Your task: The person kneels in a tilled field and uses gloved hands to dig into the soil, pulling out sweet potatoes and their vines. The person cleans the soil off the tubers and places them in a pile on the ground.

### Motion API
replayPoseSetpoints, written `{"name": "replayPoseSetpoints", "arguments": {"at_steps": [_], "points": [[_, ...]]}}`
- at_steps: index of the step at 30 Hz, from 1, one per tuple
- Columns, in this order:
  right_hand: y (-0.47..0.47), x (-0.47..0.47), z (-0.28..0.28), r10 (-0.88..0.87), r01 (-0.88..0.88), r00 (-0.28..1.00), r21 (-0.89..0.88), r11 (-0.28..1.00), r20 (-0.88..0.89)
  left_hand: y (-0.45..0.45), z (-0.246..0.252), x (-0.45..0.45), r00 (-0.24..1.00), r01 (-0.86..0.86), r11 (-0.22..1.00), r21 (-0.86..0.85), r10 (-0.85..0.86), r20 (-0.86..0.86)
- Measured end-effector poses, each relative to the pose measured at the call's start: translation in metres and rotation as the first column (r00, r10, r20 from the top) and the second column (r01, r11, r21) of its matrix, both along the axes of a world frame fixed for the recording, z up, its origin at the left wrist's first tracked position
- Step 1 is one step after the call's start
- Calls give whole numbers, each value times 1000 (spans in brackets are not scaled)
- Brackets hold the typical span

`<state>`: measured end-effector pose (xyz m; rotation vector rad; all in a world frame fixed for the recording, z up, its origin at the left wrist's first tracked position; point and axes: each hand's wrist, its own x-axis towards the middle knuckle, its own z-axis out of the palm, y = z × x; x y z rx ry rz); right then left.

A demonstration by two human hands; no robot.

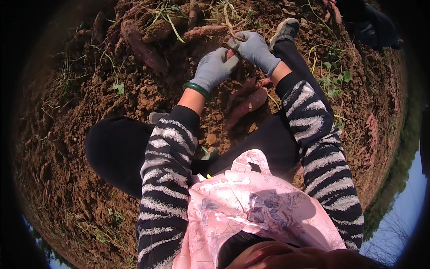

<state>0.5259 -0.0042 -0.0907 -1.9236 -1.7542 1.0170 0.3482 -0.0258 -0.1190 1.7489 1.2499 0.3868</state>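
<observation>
My left hand (213, 69), in a grey work glove with a green bangle at the wrist, grips a small reddish sweet potato (230, 53), mostly hidden by the fingers. Close beside it, my right hand (257, 50), gloved alike, pinches a sweet potato vine stem (229, 21) near its base. Below the hands, between my legs, a larger sweet potato (248, 105) lies on the soil, with others partly behind it. Just beyond the hands, a long soil-covered sweet potato (206, 31) rests across the dirt.
A thick sweet potato (142, 47) leans at the upper left among roots. Clods of brown soil (147, 97) surround me. My shoe (285, 30) is right of my hands. Leafy weeds (332, 80) and a row of sweet potatoes (370, 138) lie farther right. Dark clothing (373, 28) shows at upper right.
</observation>
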Motion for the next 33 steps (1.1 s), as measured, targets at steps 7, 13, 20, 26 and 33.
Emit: {"name": "replayPoseSetpoints", "arguments": {"at_steps": [7, 13, 20, 26, 33], "points": [[-13, -30, 25, 275, -518, 454, 0, 856, 848, 7, 11, 1, 980, 17, 999, 44, -8, -201], [-5, -16, 30, 54, -165, 838, 159, 973, 544, 10, 6, -2, 990, 134, 986, -95, -137, -18], [15, 14, 22, -33, 26, 848, 20, 999, 530, -44, -24, 42, 955, 276, 959, 70, -282, 94], [14, 20, 20, -62, 45, 862, 47, 998, 504, -42, -26, 48, 976, -153, 962, 228, 111, 187], [10, 36, -31, -189, 185, 982, -163, 969, -7, 0, -57, 26, 938, -347, 913, -214, 343, -57]]}}
